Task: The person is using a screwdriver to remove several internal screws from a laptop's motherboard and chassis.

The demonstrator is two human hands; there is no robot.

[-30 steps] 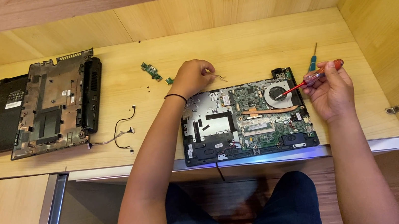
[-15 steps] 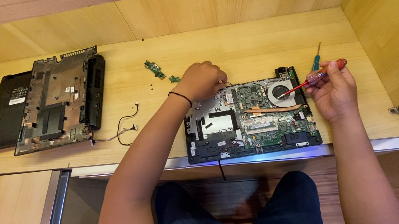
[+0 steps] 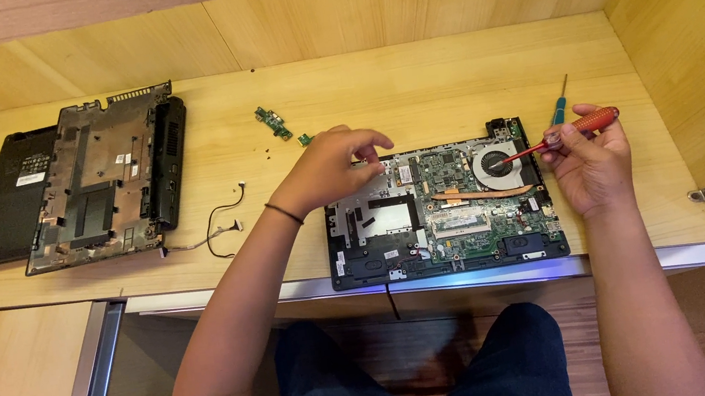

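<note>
Screwdriver (image 3: 558, 136) pinched in right hand (image 3: 589, 167); left hand (image 3: 331, 172) fingertips' contents indiscernible over laptop (image 3: 440, 209).

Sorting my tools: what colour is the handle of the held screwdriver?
Red, on the screwdriver in the right hand; head view.

So the whole mess sits on a light wooden desk (image 3: 445, 77) boxed in by matching wood panels. Near the front edge lies an opened laptop base (image 3: 443, 209), green board and round fan exposed. Off to the left there's a black bottom cover (image 3: 101, 181) lying partly on another flat black panel (image 3: 4, 207). Between them: a loose thin cable (image 3: 220, 224), a small green circuit board (image 3: 274, 123), and a blue-handled screwdriver (image 3: 560, 105) by the laptop's far right corner.
</note>
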